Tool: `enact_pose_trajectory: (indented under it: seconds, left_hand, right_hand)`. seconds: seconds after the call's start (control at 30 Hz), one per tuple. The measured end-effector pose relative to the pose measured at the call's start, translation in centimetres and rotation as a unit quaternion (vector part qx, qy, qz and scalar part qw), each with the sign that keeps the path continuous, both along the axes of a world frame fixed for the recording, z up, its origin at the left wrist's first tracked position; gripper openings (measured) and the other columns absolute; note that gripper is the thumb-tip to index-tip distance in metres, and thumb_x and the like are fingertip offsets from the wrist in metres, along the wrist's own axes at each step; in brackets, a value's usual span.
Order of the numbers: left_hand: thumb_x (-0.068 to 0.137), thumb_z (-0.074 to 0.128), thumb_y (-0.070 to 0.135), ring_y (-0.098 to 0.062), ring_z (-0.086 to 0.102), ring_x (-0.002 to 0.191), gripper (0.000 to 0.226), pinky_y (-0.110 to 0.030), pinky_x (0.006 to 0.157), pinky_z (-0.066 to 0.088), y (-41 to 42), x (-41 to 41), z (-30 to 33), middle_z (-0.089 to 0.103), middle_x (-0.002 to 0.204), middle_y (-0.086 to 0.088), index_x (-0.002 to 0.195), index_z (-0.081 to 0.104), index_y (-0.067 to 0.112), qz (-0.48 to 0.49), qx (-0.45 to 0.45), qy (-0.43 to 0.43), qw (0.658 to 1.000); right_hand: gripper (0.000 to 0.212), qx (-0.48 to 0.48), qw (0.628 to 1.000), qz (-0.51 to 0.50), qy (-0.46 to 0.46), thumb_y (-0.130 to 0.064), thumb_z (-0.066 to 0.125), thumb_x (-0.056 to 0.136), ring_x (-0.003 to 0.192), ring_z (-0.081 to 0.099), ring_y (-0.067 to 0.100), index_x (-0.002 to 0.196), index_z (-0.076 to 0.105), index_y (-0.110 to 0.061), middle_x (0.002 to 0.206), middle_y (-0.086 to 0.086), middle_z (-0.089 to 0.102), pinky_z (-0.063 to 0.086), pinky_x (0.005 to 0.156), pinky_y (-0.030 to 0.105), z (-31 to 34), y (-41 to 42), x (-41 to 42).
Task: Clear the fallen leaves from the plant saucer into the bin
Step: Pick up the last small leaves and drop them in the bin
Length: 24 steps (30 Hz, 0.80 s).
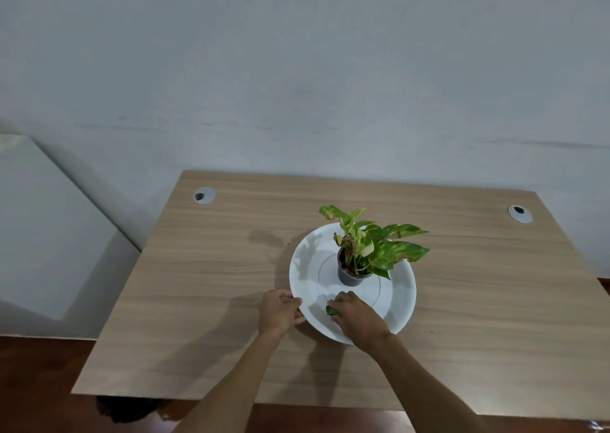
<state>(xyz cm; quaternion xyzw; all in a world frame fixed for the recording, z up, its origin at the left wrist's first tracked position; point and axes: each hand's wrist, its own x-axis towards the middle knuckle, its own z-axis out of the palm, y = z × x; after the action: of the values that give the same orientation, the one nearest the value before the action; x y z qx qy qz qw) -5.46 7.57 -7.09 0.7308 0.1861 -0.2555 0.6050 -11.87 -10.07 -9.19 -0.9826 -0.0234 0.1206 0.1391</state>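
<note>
A white round saucer (305, 277) lies on the wooden desk (204, 287). On it stands a small dark pot (349, 275) with a green, yellow-flecked plant (376, 244). My left hand (280, 310) grips the saucer's near left rim. My right hand (356, 317) is over the saucer's near part, its fingers curled around a small green leaf (331, 310) that shows at the fingertips. No bin is in view.
Two grey cable grommets sit in the desk's far corners, one at the left (204, 195) and one at the right (520, 214). A pale wall runs behind the desk. A white cabinet (43, 234) stands to the left. A dark object (125, 408) pokes out under the desk's front edge.
</note>
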Motion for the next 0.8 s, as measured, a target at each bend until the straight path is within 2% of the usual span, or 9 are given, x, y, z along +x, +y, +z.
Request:
enact_pose_trajectory:
  seconds: [0.17, 0.3, 0.43, 0.6, 0.67, 0.73, 0.8]
  left_hand:
    - [0.083, 0.068, 0.002, -0.031, 0.073, 0.074, 0.015, -0.038, 0.063, 0.063, 0.0, 0.0, -0.9, 0.072, 0.088, -0.021, 0.096, 0.066, -0.005, 0.002, -0.004, -0.003, 1.000]
    - [0.084, 0.068, 0.002, -0.032, 0.073, 0.075, 0.011, -0.038, 0.063, 0.063, -0.1, -0.1, -1.1, 0.072, 0.086, -0.020, 0.094, 0.067, -0.003, 0.008, 0.001, -0.012, 1.000]
    - [0.083, 0.068, 0.002, -0.032, 0.072, 0.073, 0.013, -0.037, 0.063, 0.062, 0.1, 0.0, -1.6, 0.071, 0.086, -0.022, 0.094, 0.066, -0.005, 0.008, -0.013, -0.009, 1.000]
    - [0.087, 0.065, 0.010, -0.027, 0.070, 0.075, 0.015, -0.037, 0.069, 0.062, 0.6, 0.3, -1.3, 0.070, 0.090, -0.017, 0.098, 0.066, 0.000, 0.000, -0.013, -0.004, 1.000]
    - [0.091, 0.058, 0.014, -0.023, 0.069, 0.078, 0.013, -0.035, 0.075, 0.059, 0.8, 0.7, -0.7, 0.071, 0.091, -0.014, 0.095, 0.065, 0.004, 0.059, -0.029, -0.034, 0.997]
    - [0.092, 0.052, 0.017, -0.020, 0.066, 0.076, 0.016, -0.036, 0.082, 0.054, 1.1, 1.7, 0.7, 0.069, 0.089, -0.013, 0.086, 0.064, 0.008, 0.148, -0.063, -0.049, 0.986]
    - [0.096, 0.046, 0.024, -0.021, 0.064, 0.087, 0.025, -0.036, 0.091, 0.049, 1.4, 2.8, 2.4, 0.067, 0.096, -0.012, 0.092, 0.064, 0.007, 0.186, -0.166, -0.007, 0.968]
  right_hand:
    - [0.018, -0.042, 0.998, 0.031, -0.036, -0.010, 0.061, 0.083, 0.085, 0.063, 0.026, 0.094, 0.073, -0.017, 0.088, 0.006, 0.067, 0.054, 0.064, 0.033, -0.8, -0.3, 0.0]
    - [0.027, -0.016, 0.999, 0.018, -0.040, -0.008, 0.048, 0.091, 0.094, 0.061, 0.028, 0.105, 0.070, -0.012, 0.102, 0.010, 0.067, 0.054, 0.078, 0.039, -0.4, -0.3, 0.3]
    - [0.020, 0.097, 0.990, -0.074, -0.066, -0.012, 0.053, 0.090, 0.083, 0.062, 0.027, 0.093, 0.074, -0.010, 0.090, 0.010, 0.070, 0.050, 0.074, 0.039, 0.1, -0.1, -0.1]
    - [0.014, 0.147, 0.973, -0.153, -0.094, -0.010, 0.061, 0.085, 0.070, 0.063, 0.020, 0.079, 0.073, -0.013, 0.078, 0.003, 0.072, 0.050, 0.067, 0.032, 1.3, 0.2, -0.5]
    - [0.015, 0.159, 0.966, -0.166, -0.115, -0.010, 0.059, 0.084, 0.061, 0.059, 0.021, 0.072, 0.067, -0.009, 0.068, 0.006, 0.068, 0.050, 0.060, 0.037, 2.6, 0.6, 0.0]
    - [0.016, 0.178, 0.964, -0.150, -0.127, -0.011, 0.058, 0.085, 0.060, 0.056, 0.023, 0.073, 0.066, -0.005, 0.065, 0.010, 0.065, 0.048, 0.059, 0.041, 4.6, 1.7, 0.9]
    - [0.013, 0.210, 0.957, -0.140, -0.142, -0.012, 0.062, 0.086, 0.062, 0.059, 0.018, 0.079, 0.072, -0.011, 0.068, 0.005, 0.070, 0.049, 0.060, 0.031, 6.8, 3.1, 2.1]
